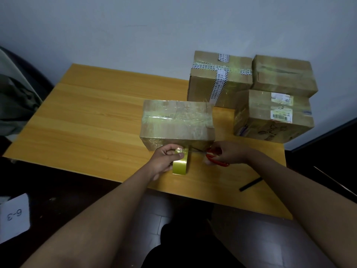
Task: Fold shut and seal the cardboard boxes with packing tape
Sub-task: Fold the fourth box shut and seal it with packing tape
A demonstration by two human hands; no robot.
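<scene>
Bare table [87,120] stretches to my left; three taped boxes [270,89] crowd the far right corner. The tape-wrapped box [176,122] sits near the front edge. My left hand [166,159] grips the tape roll [180,163]; my right hand [229,153] holds red scissors [214,158], blades seemingly at the tape.

- A white paper card [14,217] at the lower left edge reads "6-3".
- Print on the brown cardboard boxes' labels [281,115] and white tape [220,85] is illegible.

wall [135,26]: pale grey | table [87,117]: wood-grain | floor [251,238]: dark, possibly tiled
</scene>
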